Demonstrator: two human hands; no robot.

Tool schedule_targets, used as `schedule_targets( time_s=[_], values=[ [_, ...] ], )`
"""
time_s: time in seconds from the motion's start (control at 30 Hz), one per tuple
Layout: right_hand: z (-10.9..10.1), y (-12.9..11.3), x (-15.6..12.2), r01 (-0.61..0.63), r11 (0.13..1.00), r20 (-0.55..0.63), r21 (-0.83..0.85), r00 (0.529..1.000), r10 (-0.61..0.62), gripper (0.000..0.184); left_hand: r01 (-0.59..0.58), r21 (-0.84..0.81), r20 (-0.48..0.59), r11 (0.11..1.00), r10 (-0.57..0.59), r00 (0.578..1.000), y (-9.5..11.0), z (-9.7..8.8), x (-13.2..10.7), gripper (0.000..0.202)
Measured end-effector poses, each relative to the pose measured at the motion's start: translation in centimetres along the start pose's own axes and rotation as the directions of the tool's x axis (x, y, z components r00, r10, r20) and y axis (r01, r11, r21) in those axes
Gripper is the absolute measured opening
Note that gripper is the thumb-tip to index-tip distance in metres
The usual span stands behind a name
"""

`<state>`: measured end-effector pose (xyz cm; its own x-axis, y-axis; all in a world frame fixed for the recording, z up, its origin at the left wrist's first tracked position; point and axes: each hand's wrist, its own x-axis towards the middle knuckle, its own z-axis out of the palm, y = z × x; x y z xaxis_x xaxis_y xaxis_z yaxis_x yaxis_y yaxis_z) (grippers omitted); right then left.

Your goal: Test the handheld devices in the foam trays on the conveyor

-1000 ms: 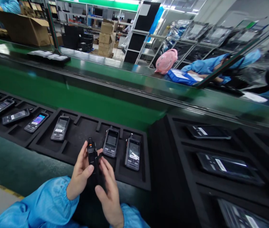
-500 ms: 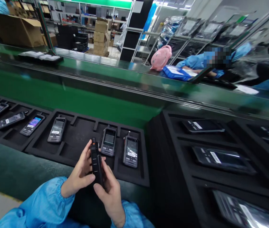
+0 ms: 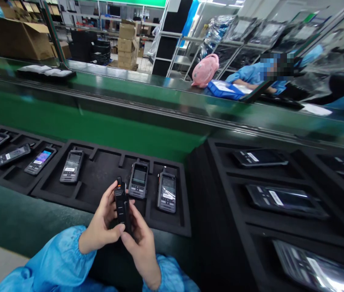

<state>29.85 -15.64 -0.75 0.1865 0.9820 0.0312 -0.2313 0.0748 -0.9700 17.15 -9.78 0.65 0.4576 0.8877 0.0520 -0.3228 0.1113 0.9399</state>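
Note:
Between both hands a black handheld radio [image 3: 121, 207] is held on edge, its narrow side with an orange button facing me. My left hand [image 3: 103, 221] grips it from the left, thumb low on its edge. My right hand [image 3: 141, 243] closes on it from the right, with the thumb near its lower end. Just beyond lies a black foam tray [image 3: 102, 170] with a radio [image 3: 72, 166] at its left, another radio [image 3: 138, 179] right behind my hands, and a third radio [image 3: 167, 190] at its right end.
At left, a second foam tray [image 3: 10, 172] holds several radios, one with a lit screen [image 3: 42, 157]. A tall stack of foam trays [image 3: 226, 211] with more radios stands at right. Beyond the glossy ledge are a pink fan [image 3: 205, 71], a blue bin [image 3: 224, 90] and a person in blue sleeves.
My left thumb has slid slightly right along the radio's lower edge, closer to my right thumb. The radio stays in both hands, and the view has shifted a little.

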Motion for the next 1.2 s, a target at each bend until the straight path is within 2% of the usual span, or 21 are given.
schedule_targets(
  time_s=[0.2,0.47,0.57,0.7,0.8,0.93,1.03,1.13,1.2],
  values=[
    [0.0,-0.3,-0.1,0.009,1.000,0.012,0.011,1.000,-0.009,0.055,-0.030,0.028,0.036,0.999,0.029,0.999,-0.4,-0.1,-0.3,0.090],
    [-0.4,-0.4,-0.3,0.006,0.998,-0.003,-0.065,1.000,-0.006,0.053,-0.045,0.057,0.064,0.997,0.041,0.997,-0.2,-0.1,-0.7,0.089],
    [-0.4,-0.4,-0.2,-0.036,0.999,-0.002,-0.040,0.999,0.036,0.053,-0.011,0.015,0.071,1.000,0.010,0.997,0.0,-0.3,-0.4,0.091],
    [-0.5,-0.6,0.0,-0.076,0.996,0.021,0.045,0.997,0.075,0.058,0.076,-0.133,0.092,0.988,-0.064,0.994,0.3,-0.5,0.1,0.087],
    [-0.4,-0.7,0.0,-0.079,0.994,0.027,0.071,0.997,0.077,0.058,0.077,-0.182,0.112,0.980,-0.057,0.992,0.3,-0.5,0.2,0.090],
    [-0.1,-0.7,0.0,-0.094,0.993,0.055,0.072,0.994,0.090,0.061,0.073,-0.037,0.045,0.997,-0.071,0.996,-0.2,-0.3,-0.2,0.101],
    [-0.1,-0.6,-0.1,-0.093,0.995,0.102,0.029,0.991,0.089,0.064,0.055,0.080,-0.031,0.995,-0.052,0.998,0.0,-0.2,-0.3,0.099],
    [-0.6,-0.6,-0.3,0.003,0.982,0.074,-0.188,0.997,0.011,0.054,0.017,0.187,-0.098,0.982,0.002,0.995,1.4,-1.2,0.6,0.096],
    [-0.9,-0.7,-0.5,0.072,0.937,0.009,-0.342,0.997,-0.074,0.045,0.031,0.386,-0.177,0.922,0.041,0.983,2.8,-2.4,1.9,0.093]
  ],
)
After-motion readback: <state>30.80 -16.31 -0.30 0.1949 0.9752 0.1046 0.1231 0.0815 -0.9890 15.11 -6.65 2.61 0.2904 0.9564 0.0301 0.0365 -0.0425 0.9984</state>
